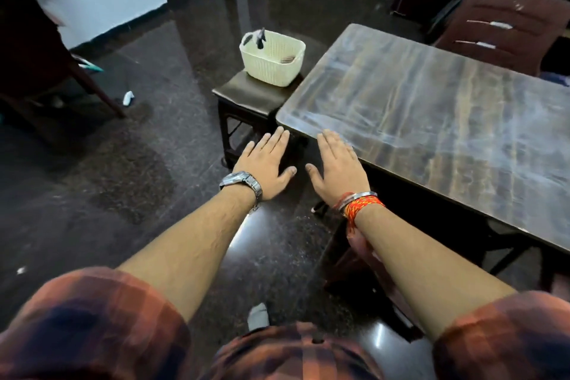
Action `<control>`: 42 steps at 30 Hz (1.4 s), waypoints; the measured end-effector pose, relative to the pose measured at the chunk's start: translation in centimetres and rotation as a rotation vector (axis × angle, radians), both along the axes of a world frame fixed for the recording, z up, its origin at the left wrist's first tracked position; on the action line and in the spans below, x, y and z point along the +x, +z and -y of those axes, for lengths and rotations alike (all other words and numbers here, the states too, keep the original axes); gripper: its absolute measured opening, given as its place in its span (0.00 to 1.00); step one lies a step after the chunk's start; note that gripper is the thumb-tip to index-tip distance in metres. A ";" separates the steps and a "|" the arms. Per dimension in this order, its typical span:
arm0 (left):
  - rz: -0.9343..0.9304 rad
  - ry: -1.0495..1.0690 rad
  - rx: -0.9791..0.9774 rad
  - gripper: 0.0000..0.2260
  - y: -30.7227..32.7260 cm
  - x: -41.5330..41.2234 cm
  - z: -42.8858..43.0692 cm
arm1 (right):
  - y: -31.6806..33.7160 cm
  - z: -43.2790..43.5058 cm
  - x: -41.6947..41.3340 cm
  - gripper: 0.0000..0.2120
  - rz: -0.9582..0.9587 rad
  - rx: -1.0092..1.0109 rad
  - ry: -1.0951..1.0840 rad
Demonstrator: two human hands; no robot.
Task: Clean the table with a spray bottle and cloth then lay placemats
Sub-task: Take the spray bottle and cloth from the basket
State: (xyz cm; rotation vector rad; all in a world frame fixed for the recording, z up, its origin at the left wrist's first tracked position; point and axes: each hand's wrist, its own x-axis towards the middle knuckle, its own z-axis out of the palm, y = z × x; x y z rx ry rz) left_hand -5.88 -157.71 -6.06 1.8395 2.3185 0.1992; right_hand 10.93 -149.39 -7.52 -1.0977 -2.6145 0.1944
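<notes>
- Head view, risks: the spray bottle (258, 38) stands in the cream basket (272, 61), only its dark trigger head showing above the rim. The basket sits on a low dark stool (246, 95) just beside the worktop (431, 120) corner. A reach that catches the basket rim instead of the bottle would likely tip or slide the light basket off the stool.
- Head view, risks: a brownish item lies in the basket bottom; whether it is the cloth or placemats cannot be told. Neither is clearly in view, so picking the wrong item first is possible.
- Head view, risks: the worktop surface appears streaked and hazy. Laying placemats before wiping would trap that film underneath.
- Head view, pose: the left hand (266, 165) and right hand (334, 168) are stretched forward, palms down, arms nearly straight, sleeves rolled above the elbows.
- Head view, pose: the left hand hovers over the floor near the stool; the right hand's fingers overlap the near corner of the worktop, contact uncertain.
- Head view, grip: both hands are flat with fingers extended, holding nothing.
</notes>
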 end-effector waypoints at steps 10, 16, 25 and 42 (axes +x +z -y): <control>0.062 0.034 -0.034 0.35 -1.1 -14.2 -9.1 | -0.6 -8.8 -14.6 0.29 -0.007 -0.020 0.009; 0.065 0.051 -0.073 0.36 -1.8 -21.3 -17.2 | -2.3 -18.3 -22.3 0.29 -0.040 -0.057 -0.013; 0.258 0.161 -0.165 0.40 -1.4 -31.2 -29.9 | -3.9 -30.5 -31.1 0.19 -0.102 -0.166 -0.037; 0.212 -0.076 -0.409 0.19 -9.8 -45.3 -52.2 | -9.4 -45.3 -42.4 0.18 -0.068 -0.359 -0.436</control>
